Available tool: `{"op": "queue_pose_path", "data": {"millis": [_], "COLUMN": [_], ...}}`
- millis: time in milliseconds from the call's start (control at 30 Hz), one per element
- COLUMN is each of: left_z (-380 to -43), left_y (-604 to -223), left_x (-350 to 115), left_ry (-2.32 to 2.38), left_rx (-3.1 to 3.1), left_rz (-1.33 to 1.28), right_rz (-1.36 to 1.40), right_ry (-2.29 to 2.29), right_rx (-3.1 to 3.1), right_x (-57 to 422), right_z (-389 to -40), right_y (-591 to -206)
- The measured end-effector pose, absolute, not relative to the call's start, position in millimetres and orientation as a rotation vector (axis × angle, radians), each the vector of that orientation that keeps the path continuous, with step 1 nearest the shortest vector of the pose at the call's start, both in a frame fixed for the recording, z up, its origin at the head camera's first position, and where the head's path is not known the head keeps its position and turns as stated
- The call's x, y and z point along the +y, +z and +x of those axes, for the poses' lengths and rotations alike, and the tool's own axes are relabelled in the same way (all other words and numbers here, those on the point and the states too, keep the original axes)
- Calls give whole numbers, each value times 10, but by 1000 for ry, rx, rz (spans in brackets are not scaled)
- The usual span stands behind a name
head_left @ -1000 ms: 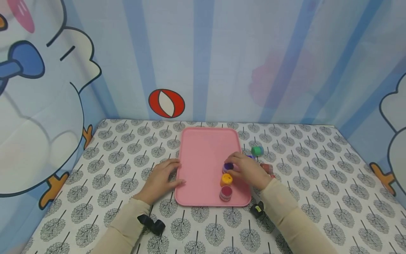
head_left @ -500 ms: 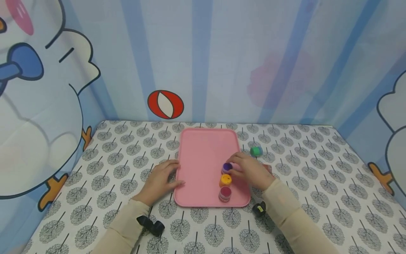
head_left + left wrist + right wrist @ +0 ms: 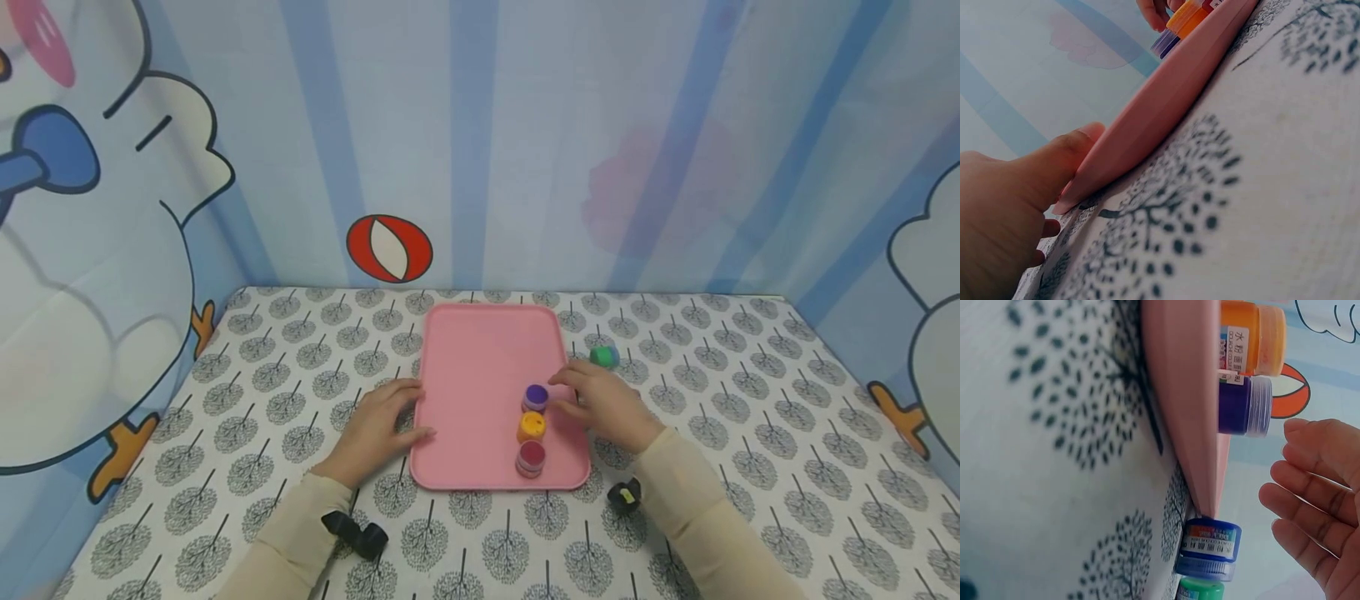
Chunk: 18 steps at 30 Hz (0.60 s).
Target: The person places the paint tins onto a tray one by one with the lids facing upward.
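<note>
Three paint jars stand in a line on the right side of a pink tray (image 3: 472, 375): a purple jar (image 3: 536, 398), an orange jar (image 3: 532, 427) and a red jar (image 3: 531, 459). My right hand (image 3: 607, 404) is just right of the purple jar, fingers loosely bent, holding nothing. In the right wrist view its fingertips stand apart from the purple jar's clear lid. My left hand (image 3: 378, 429) rests on the tray's left edge; the left wrist view shows its thumb (image 3: 1079, 144) lying over the rim and other fingertips outside it.
A green jar (image 3: 602, 357) lies on the tree-patterned cloth beyond the tray's right edge. Close to that edge, a blue jar (image 3: 1211, 540) lies on its side, seen in the right wrist view. A printed curtain (image 3: 547, 150) hangs behind the table.
My right hand has let go of the purple jar and drawn back a little to the right. The purple jar stays upright on the tray. My left hand has kept its place.
</note>
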<state>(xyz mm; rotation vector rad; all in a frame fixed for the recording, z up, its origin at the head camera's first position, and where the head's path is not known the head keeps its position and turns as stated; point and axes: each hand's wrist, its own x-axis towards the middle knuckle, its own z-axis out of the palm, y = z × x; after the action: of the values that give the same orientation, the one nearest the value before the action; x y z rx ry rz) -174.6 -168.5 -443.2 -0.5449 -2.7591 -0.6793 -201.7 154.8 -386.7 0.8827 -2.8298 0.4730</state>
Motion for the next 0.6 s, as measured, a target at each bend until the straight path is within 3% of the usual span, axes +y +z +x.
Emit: {"op": "queue_pose_path", "data": {"millis": [600], "left_z": [-1729], "left_y": [-4412], "left_x": [-1673], "left_ry": [-693], "left_rx": [-2756], "left_rz": [-532], "right_rz": [799], "right_ry": [522], "right_rx": [-2816], "right_x": [1778], "right_z": [-2018], "right_y": [-3863]}}
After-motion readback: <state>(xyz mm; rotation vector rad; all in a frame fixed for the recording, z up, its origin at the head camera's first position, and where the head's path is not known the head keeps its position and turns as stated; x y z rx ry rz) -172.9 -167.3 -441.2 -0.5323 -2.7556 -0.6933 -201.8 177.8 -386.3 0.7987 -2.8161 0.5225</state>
